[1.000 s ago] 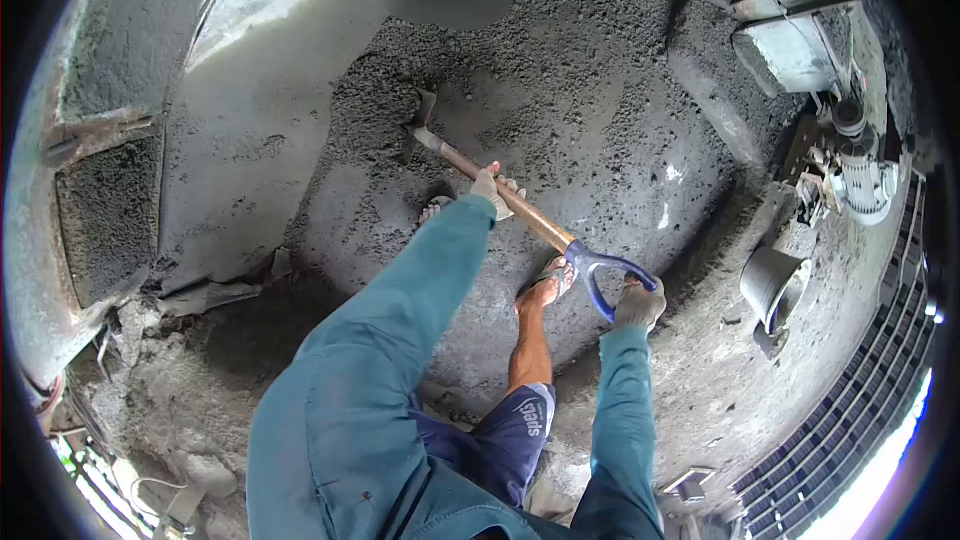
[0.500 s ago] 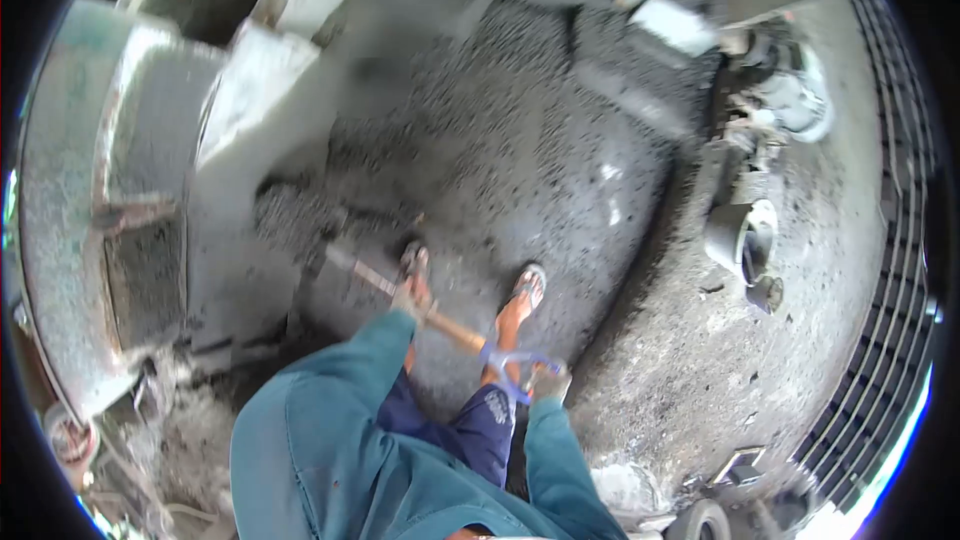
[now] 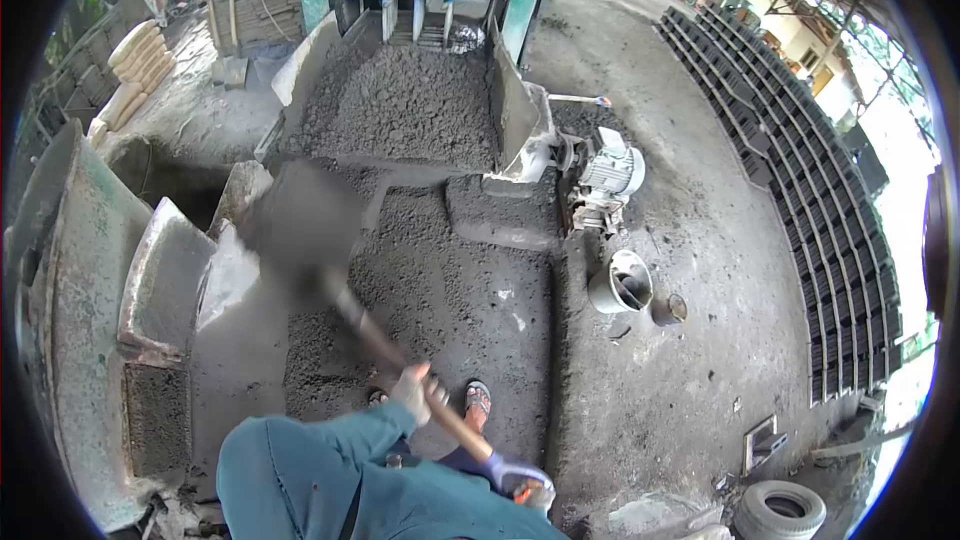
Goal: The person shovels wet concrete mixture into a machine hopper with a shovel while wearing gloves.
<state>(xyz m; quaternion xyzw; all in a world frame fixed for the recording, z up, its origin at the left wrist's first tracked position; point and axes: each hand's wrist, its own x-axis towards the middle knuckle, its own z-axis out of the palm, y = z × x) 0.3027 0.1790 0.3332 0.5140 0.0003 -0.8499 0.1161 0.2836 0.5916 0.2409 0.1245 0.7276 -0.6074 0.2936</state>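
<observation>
I hold a shovel with a wooden shaft (image 3: 385, 345) and a blue D-grip (image 3: 515, 475). My left hand (image 3: 412, 392), gloved, is closed around the middle of the shaft. My right hand (image 3: 540, 493) grips the blue handle at the bottom edge and is mostly hidden. The shovel blade (image 3: 300, 225) is raised and blurred, loaded with dark grey mix, and points toward a hopper full of the same mix (image 3: 400, 105). My sandalled foot (image 3: 477, 400) stands on the wet mix on the ground (image 3: 450, 290).
A concrete mixer drum (image 3: 90, 290) stands at the left. An electric motor (image 3: 610, 175), a metal bucket (image 3: 620, 285) and a small tin (image 3: 668, 310) lie at the right. Rows of dark blocks (image 3: 800, 180) line the far right. A tyre (image 3: 780, 510) lies at the lower right.
The shovel blade has left the mix on the ground and swung up toward the hopper. My head has lifted, so the hopper and yard are in view. Both hands stay on the shovel.
</observation>
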